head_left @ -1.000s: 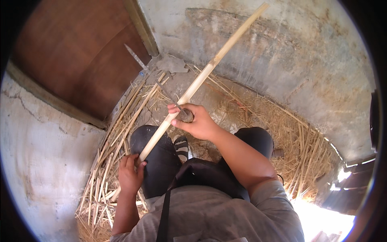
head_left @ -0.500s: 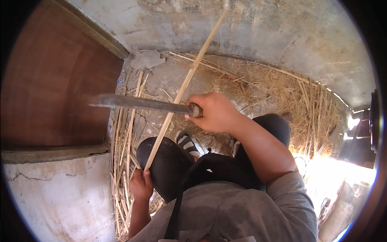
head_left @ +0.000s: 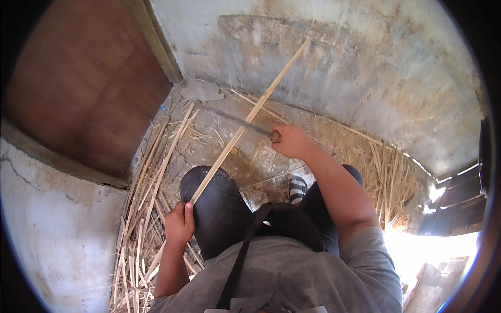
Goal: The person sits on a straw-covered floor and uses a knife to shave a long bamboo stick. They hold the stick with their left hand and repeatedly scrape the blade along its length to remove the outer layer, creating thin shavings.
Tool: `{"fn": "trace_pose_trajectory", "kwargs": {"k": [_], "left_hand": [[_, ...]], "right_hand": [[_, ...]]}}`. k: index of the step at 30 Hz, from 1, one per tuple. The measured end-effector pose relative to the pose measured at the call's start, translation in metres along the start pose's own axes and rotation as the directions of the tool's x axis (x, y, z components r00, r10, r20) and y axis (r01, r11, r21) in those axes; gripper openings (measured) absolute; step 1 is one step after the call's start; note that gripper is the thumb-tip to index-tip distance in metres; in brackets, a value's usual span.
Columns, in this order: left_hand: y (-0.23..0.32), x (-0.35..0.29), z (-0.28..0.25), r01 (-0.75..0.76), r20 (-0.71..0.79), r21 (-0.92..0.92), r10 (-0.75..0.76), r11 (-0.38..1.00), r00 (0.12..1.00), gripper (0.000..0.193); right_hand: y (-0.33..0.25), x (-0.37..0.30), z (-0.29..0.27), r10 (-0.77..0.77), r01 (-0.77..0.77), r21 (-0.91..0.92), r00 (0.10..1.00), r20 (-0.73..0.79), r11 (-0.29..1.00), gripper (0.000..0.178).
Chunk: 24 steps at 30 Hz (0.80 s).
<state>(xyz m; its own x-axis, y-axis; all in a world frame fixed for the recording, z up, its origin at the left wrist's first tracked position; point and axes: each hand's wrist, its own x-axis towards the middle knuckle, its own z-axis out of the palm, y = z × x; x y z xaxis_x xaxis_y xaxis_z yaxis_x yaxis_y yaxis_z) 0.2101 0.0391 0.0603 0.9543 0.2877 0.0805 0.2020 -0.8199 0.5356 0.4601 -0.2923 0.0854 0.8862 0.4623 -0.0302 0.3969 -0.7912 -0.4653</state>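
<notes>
My left hand (head_left: 179, 223) is closed round the near end of a long pale strip, which looks like split bamboo (head_left: 229, 145). The strip slants up and away to the right, passing over my left knee toward the far wall. In my right hand (head_left: 291, 141) is the handle of a long-bladed knife (head_left: 229, 117), its dark blade pointing left. The blade crosses the strip around its middle and seems to lie under or against it; whether it cuts in, I cannot tell.
Several pale strips (head_left: 151, 193) lie in a heap along the left wall. Shavings and more strips (head_left: 383, 167) cover the floor at right. A brown door panel (head_left: 88, 88) stands at left, a stained wall (head_left: 334, 68) ahead. A flat grey piece (head_left: 202, 91) lies in the corner.
The knife has moved away from me along the strip, its blade dropping lower and crossing beneath rather than above it. My left hand still grips the near end. The view has shifted.
</notes>
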Motion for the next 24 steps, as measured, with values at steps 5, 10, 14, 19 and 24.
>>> {"fn": "trace_pose_trajectory", "kwargs": {"k": [5,10,14,19,24], "left_hand": [[-0.004,-0.003,0.0,0.042,-0.051,-0.015,-0.043,0.999,0.998,0.039],[0.001,-0.012,0.0,0.068,-0.042,0.088,-0.064,0.994,0.997,0.037],[0.02,-0.015,-0.004,0.144,-0.065,0.145,-0.136,0.979,0.989,0.035],[0.051,-0.013,-0.01,0.175,-0.056,0.241,-0.166,0.955,0.985,0.039],[0.071,-0.023,-0.016,0.147,-0.068,0.224,-0.135,0.964,0.988,0.033]], "right_hand": [[-0.064,-0.008,-0.011,-0.228,0.263,-0.093,0.933,0.277,0.96,0.036],[0.014,0.024,0.016,-0.049,0.002,0.205,0.974,0.223,0.979,0.044],[0.049,0.041,0.02,0.005,-0.047,0.329,0.992,0.126,0.943,0.046],[0.006,0.026,0.018,-0.273,0.191,0.241,0.886,0.375,0.951,0.042],[0.029,0.031,0.015,-0.287,0.153,0.344,0.88,0.379,0.926,0.042]]}}
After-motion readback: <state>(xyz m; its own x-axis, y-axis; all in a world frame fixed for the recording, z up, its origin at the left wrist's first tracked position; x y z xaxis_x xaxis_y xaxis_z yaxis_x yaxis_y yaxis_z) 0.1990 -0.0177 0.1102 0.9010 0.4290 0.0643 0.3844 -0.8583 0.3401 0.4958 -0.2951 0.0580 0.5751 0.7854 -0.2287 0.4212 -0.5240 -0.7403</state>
